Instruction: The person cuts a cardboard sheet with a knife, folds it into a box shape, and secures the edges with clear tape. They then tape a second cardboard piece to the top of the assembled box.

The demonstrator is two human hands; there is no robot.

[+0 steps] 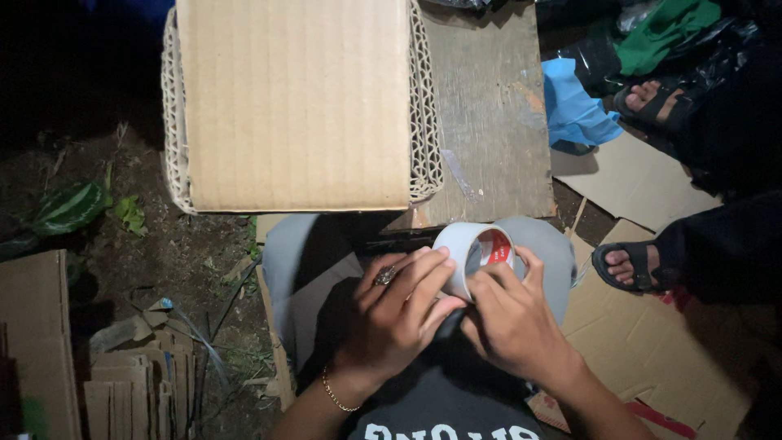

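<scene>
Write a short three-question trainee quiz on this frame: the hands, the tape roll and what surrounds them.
1. True or false: both hands grip the white roll of adhesive tape.
2. Which hand wears a ring and a thin gold bracelet? A) left hand B) right hand
3. What lies on the worn wooden board just beyond the hands?

Key
1. True: the fingers of both hands close around the roll.
2. A
3. A thick stack of brown corrugated cardboard sheets; a sandalled foot of another person is at the right.
</scene>
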